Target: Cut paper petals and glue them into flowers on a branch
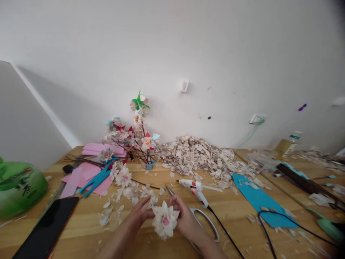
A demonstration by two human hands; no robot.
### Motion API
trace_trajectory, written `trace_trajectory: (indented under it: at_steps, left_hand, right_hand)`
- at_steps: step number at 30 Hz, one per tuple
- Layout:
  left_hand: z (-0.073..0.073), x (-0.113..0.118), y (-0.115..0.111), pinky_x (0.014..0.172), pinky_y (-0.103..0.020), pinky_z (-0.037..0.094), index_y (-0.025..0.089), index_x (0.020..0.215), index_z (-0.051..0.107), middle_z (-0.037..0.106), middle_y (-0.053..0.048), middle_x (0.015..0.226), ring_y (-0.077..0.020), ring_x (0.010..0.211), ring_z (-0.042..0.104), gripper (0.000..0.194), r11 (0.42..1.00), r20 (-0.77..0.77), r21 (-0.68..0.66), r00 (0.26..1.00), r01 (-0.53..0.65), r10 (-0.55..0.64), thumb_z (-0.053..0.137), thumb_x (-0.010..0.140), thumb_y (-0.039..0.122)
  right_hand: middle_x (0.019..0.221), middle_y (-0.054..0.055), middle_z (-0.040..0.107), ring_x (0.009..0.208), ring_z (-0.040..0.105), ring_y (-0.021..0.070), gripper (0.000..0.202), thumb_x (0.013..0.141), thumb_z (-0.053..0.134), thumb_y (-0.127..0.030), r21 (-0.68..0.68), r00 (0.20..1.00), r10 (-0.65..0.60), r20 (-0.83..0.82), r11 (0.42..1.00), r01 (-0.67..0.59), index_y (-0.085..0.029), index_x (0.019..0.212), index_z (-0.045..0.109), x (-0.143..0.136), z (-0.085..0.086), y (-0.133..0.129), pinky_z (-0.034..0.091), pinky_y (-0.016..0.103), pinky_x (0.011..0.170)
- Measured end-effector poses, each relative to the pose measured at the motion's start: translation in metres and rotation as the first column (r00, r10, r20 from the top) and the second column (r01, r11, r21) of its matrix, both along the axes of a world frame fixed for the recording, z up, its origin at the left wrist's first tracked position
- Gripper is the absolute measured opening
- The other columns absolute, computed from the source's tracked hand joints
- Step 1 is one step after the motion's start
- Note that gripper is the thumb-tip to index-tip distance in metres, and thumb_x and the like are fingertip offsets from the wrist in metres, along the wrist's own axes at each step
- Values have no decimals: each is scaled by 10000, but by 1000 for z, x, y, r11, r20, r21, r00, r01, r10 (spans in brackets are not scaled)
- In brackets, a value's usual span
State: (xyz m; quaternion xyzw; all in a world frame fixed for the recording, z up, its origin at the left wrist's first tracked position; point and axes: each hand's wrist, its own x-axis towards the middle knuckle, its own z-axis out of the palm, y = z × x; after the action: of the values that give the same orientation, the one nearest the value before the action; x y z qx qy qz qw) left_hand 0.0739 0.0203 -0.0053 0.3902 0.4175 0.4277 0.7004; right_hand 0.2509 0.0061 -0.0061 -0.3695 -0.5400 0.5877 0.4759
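Note:
A white artificial flower [165,221] with layered pointed petals and a pink centre faces me near the front of the table. My right hand [183,215] is closed on it from behind; its fingertips are partly hidden by the petals. On the other side, my left hand [140,213] has its fingers apart, with the thumb reaching the flower's edge. Silver-handled scissors [211,223] lie partly beneath my right wrist. Just beyond the hands rests a white glue gun [194,185] with a small red light. Loose pale petals [132,192] are scattered to the left, beside another white flower [124,175].
A large heap of dried petals [194,154] lies against the wall. Flower branches [147,144] stand in a small cup. Pink paper [88,172], blue paper [258,198], a black phone [48,228] and a green bag [21,189] surround the work area. A black cord [225,230] crosses the right.

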Motion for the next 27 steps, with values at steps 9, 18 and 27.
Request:
trace_trajectory:
  at_steps: [9, 18, 27]
  left_hand:
    - [14, -3, -10, 884, -388, 352, 111, 1204, 493, 727, -71, 676, -291, 819, 659, 755, 990, 144, -139, 990, 22, -2, 709, 510, 312]
    - [-12, -6, 3, 938, -446, 321, 196, 1245, 467, 731, -107, 867, -332, 1023, 586, 771, 997, 9, -5, 997, -75, 75, 712, 528, 335]
    - [36, 2, -24, 935, -402, 351, 124, 1217, 427, 724, -84, 785, -285, 961, 618, 687, 977, 229, -213, 972, 4, 46, 652, 595, 310]
  right_hand:
    - [559, -105, 516, 502, 464, 74, 399, 590, 728, -82, 13, 993, -61, 97, 998, 60, -233, 740, 391, 5, -2, 0, 304, 175, 467]
    - [591, -97, 494, 513, 463, 79, 330, 621, 670, -93, 40, 992, -83, 90, 996, 79, -238, 735, 397, 7, -3, 2, 310, 184, 480]
    - [605, -85, 535, 555, 514, 97, 337, 614, 672, -61, 73, 980, -101, 169, 993, 90, -237, 746, 417, 5, -5, 2, 350, 194, 513]
